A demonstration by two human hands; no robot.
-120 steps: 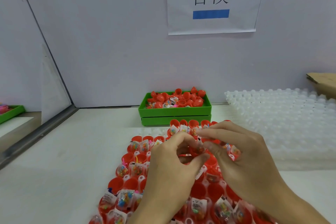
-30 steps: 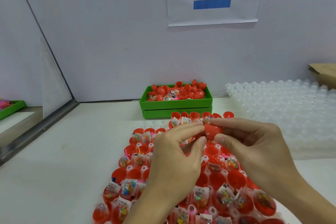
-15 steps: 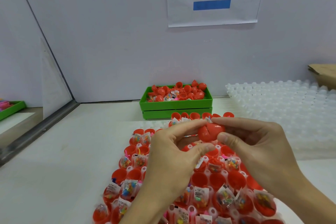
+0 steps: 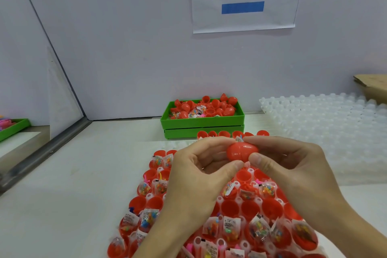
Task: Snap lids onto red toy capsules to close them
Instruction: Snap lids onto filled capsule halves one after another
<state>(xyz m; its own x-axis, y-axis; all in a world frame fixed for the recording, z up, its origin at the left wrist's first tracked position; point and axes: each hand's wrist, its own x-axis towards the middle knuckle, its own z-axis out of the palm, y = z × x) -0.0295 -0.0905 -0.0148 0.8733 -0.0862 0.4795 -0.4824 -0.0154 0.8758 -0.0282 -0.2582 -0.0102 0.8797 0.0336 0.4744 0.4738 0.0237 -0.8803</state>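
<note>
Red capsule (image 4: pixel 242 151) was in air above tray of open capsules (image 4: pixel 240 207), seam at middle looked nearly closed. Judged it light, thin hard plastic, smooth, likely slippery; best squeezed end to end. My left hand (image 4: pixel 194 176) pinched left half between thumb and forefinger; my right hand (image 4: pixel 293 169) pinched right half same way. Green bin (image 4: pixel 202 124) of capsules sat far behind; white empty tray (image 4: pixel 326 128) lay to right.
</note>
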